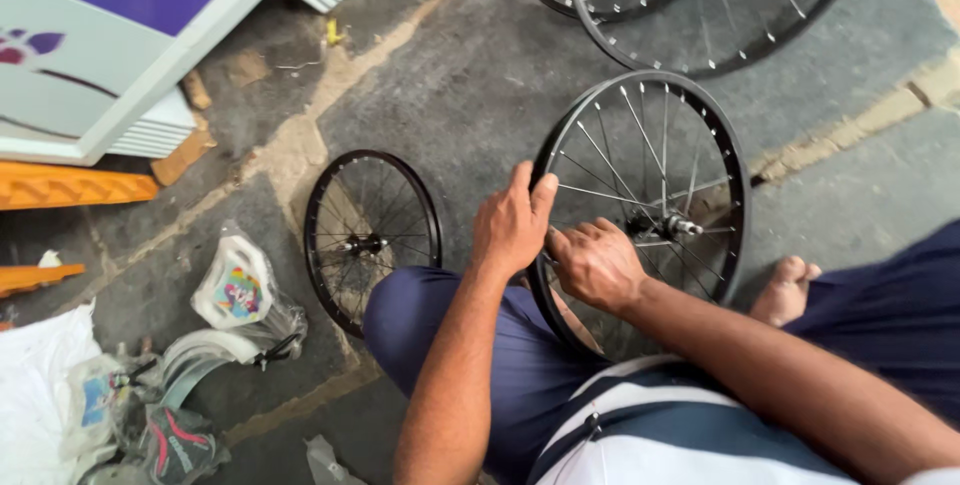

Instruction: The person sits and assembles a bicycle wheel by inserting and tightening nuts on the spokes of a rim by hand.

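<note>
1. Rough grey stone floor [470, 75] with sandy joints was the work surface; person sat on it, knee in dark blue trousers raised.
2. Black spoked wheel [690, 125] stood upright just in front of the knee, silver hub [668, 226] at its centre.
3. Left hand [512, 225] was closed over the wheel's rim at its left edge, thumb up along the rim.
4. Right hand [596, 265] sat just beside the left, fingers curled in among the spokes near the rim; couldn't tell what, if anything, it pinched.
5. Smaller black wheel [372, 241] lay flat on the floor left of the knee, apart from the hands.
6. Two more wheels [700, 5] lay overlapped at the top of view.
7. Clear plastic bags [245, 290] at lower left held white parts with coloured prints; curved white mudguard-like pieces [205, 350] lay with them. Exact contents unclear.
8. White and purple panel [130, 35] and orange moulding [70, 187] were at upper left.
</note>
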